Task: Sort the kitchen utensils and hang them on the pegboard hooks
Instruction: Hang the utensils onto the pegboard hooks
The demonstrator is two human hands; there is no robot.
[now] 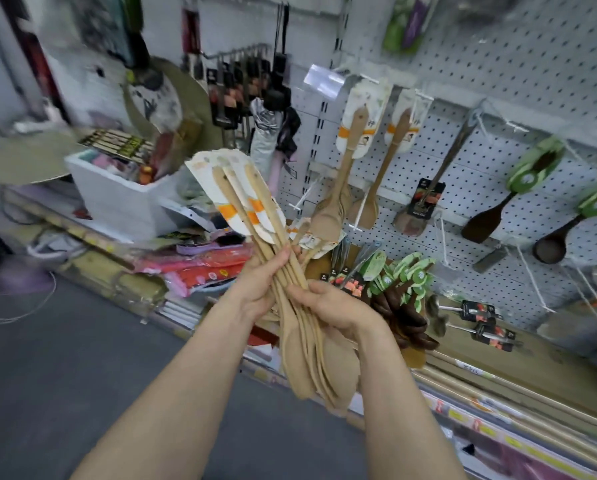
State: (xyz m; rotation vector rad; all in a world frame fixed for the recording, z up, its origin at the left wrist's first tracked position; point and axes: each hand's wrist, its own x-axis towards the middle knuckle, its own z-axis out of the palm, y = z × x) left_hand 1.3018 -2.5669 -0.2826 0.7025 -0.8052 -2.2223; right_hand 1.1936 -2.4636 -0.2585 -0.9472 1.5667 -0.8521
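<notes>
At the far left of the frame a flat, round, tan disc [23,157] juts out, blurred, and just right of it sits a white foam box [117,195] stuffed with small goods I cannot make out. Above and right of the box, a row of black-handled utensils [234,88] hangs from a rail. In the centre, the person's left hand [259,285] has its grip closed around a bundle of pale wooden spoons and spatulas in white-and-orange card sleeves [262,223]. The thumb lies across the handles, which fan up and to the left, while the bowls hang down between the forearms. The right hand [335,306] sits just beside the left, a little lower in the frame, its fingers curled around the same bundle near the necks of the spoons. Right of the hands, on the white pegboard [498,81], two matching pale wooden utensils [345,174] hang side by side from hooks, handles up. Further right hangs a dark wooden spatula with a black card label [432,192], then a dark spatula with a green card sleeve [511,192] and a dark ladle [567,233] near the right edge. Below them, on the wooden shelf [498,358], lies a heap of dark wooden utensils with green labels [401,289], close to the right hand.
</notes>
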